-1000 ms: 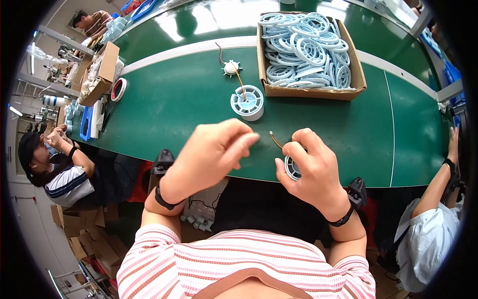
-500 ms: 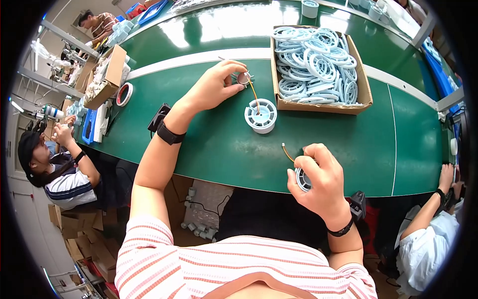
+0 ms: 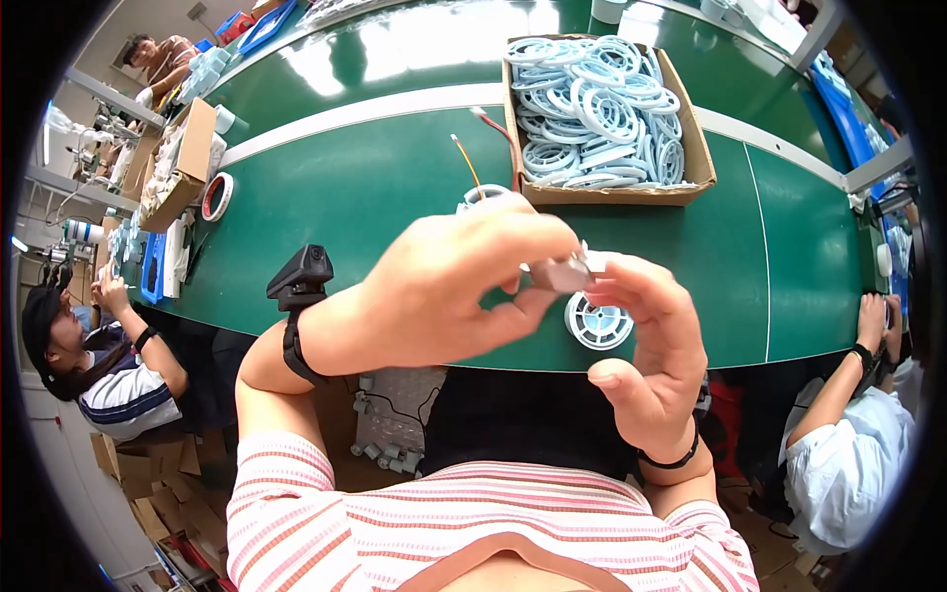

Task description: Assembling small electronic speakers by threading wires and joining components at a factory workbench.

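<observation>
My left hand point(image 3: 444, 286) is pinched on a small silvery part point(image 3: 564, 276), blurred by motion and partly covered by the fingers. My right hand point(image 3: 659, 340) has its curved fingertips against or very near that part, with its thumb held apart. Just beyond the right fingers, a round pale-blue spoked housing point(image 3: 600, 328) rests on the green bench near its front edge. A second pale housing point(image 3: 485, 196) is mostly hidden behind my left hand. Around it rise a thin yellow wire point(image 3: 465, 161) and a red wire point(image 3: 498, 128) with a small connector end.
A cardboard box point(image 3: 631, 196) heaped with pale-blue rings stands at the back. On the left are a roll of tape point(image 3: 217, 197), a second cardboard box point(image 3: 187, 168) and a blue tray point(image 3: 154, 266). Co-workers sit at both sides. Black devices are strapped at my wrists.
My left hand has come right and nearer, holding the small part. My right hand has let go of the spoked housing, which now lies on the bench, and reached up beside the left.
</observation>
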`<state>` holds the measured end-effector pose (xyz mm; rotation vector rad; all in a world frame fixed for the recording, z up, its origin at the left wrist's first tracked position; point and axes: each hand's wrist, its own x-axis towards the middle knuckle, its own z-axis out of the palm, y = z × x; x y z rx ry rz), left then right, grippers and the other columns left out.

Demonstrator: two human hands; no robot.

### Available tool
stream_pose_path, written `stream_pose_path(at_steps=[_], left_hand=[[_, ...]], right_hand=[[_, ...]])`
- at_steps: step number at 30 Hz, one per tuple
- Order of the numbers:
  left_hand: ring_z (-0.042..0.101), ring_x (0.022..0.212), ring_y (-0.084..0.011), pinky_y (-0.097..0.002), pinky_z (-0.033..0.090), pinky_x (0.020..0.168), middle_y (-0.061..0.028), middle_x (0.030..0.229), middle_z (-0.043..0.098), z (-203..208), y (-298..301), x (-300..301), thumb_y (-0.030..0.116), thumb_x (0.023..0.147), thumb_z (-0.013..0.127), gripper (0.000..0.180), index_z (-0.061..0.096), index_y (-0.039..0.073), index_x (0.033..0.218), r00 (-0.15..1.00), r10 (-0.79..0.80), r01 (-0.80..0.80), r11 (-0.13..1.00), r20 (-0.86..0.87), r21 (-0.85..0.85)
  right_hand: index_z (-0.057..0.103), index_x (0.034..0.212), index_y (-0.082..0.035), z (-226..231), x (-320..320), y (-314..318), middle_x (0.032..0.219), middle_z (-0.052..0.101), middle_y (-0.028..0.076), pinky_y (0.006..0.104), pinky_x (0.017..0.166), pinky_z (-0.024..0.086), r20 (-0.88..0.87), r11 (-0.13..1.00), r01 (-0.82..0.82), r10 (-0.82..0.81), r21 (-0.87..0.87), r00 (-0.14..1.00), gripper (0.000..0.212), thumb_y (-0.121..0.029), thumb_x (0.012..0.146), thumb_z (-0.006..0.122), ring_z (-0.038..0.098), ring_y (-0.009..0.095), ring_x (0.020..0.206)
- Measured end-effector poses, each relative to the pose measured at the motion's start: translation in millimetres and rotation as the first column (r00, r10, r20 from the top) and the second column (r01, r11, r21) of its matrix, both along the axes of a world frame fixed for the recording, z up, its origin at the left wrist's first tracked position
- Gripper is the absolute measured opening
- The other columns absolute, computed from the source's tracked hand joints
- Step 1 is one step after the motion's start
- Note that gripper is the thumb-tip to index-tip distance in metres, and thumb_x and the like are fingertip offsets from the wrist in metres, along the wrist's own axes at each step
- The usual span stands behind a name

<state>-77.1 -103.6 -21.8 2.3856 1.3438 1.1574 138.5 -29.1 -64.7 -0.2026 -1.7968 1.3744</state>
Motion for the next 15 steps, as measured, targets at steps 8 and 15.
stream_pose_path(at_steps=[8,15], left_hand=[[0.065,0.076,-0.0140,-0.0250,0.051,0.064,-0.0091,0.096,0.063,-18.1,5.4,21.1,-0.006,0.085,0.073,0.042,0.059,-0.001,0.124,0.846,-0.031,0.273,0.884,0.533,-0.381],[0.067,0.076,-0.0165,-0.0258,0.052,0.067,-0.0105,0.097,0.064,-31.2,12.4,12.6,-0.007,0.091,0.066,0.022,0.067,-0.002,0.112,0.890,-0.149,0.306,0.897,0.432,-0.320]], right_hand=[[0.057,0.129,0.001,-12.1,5.8,1.8,0.117,0.063,0.014,0.0298,0.086,0.055,-0.185,0.823,-0.136,0.039,-0.551,0.982,0.035,-0.004,0.096,0.066,0.068,0.019,0.096],[0.059,0.130,0.001,-9.8,21.7,-5.0,0.118,0.064,0.013,0.0301,0.090,0.057,-0.109,0.821,-0.115,0.065,-0.560,0.992,0.043,0.004,0.089,0.071,0.066,0.019,0.105]])
